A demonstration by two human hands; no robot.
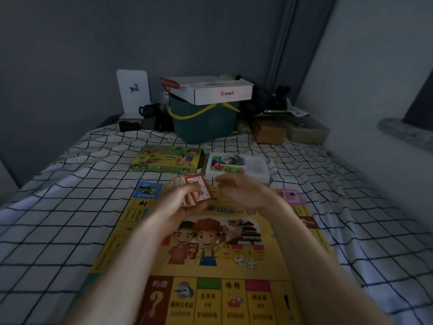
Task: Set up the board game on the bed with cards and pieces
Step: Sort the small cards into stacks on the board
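2 hands work above the far end of the game board (210,273) on the bed (58,207): the left hand (180,202) grips the deck of cards (198,190), light and probably slippery, best pinched by its edges, while the right hand (239,188), fingers curled, seems to hold nothing.

Checked bed (70,219): board (210,266), box (167,160), tray (236,168).

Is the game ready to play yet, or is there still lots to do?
Not yet. Done: the game board lies spread flat on the bed. In hand: the left hand holds a stack of red cards, and the right hand is beside it, fingers curled. Left: the coloured pieces sit in the white tray behind the board, and no cards lie on it.
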